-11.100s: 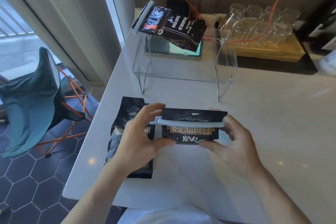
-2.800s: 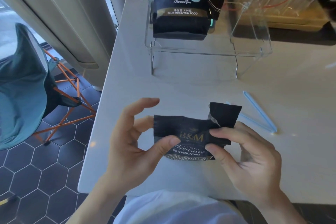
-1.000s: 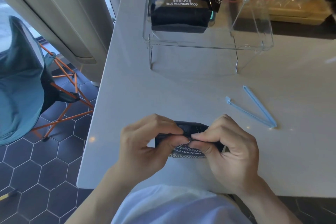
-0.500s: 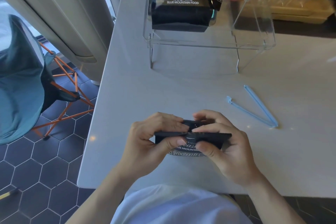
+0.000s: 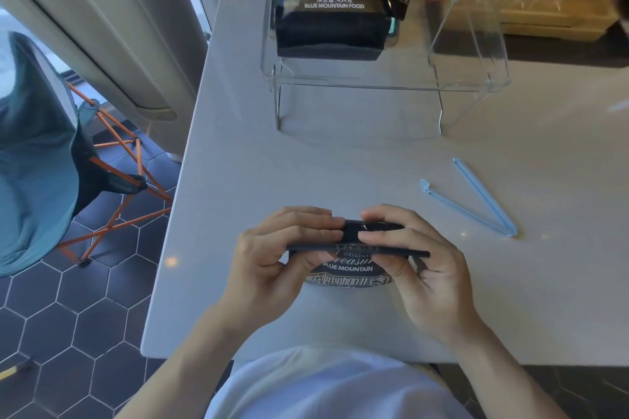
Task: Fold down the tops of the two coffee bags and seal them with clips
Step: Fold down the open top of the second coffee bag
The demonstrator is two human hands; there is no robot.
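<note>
Pinching the folded top of the black coffee bag [image 5: 350,264], both hands' fingers [image 5: 308,226] press together; the open blue clip [image 5: 476,202] lies at two o'clock on the surface [image 5: 238,163].

Top: white shirt [image 5: 326,388], plain
Arms: bare, no sleeves visible
Left hand [image 5: 272,262]: bare
Right hand [image 5: 422,269]: bare

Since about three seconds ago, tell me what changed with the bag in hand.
The bag top, open and ragged then, is now rolled down flat, pinched by the left hand and right hand. The open clip stays on the table, and the clipped bag stays on the stand.
</note>
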